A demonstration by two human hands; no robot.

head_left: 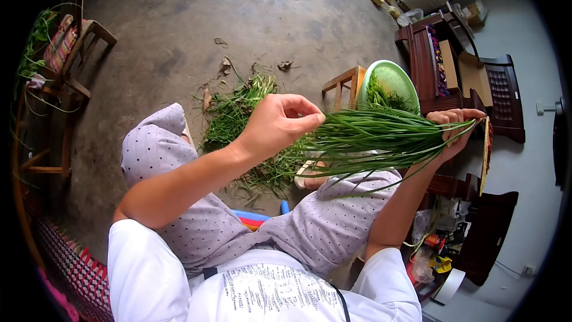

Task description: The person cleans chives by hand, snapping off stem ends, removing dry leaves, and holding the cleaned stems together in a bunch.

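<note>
My right hand (454, 134) is closed around one end of a bunch of long green garlic chives (375, 137). The leaves fan out leftward above my right knee, and a few droop toward my lap. My left hand (280, 120) is raised with thumb and forefinger pinched together beside the loose leaf ends. What lies between those fingertips is too small to make out. On the floor below, a pile of trimmed green and brownish stalks (238, 119) spreads between my feet. A green plastic basket (411, 86) with more greens inside stands just beyond the bunch.
A small wooden stool (344, 83) is by the basket. Dark wooden furniture (444, 59) lines the wall on the right, with bags and packets (438, 244) low down near it. At the left stands a wooden chair (83, 39) with a plaid cloth and leafy stems.
</note>
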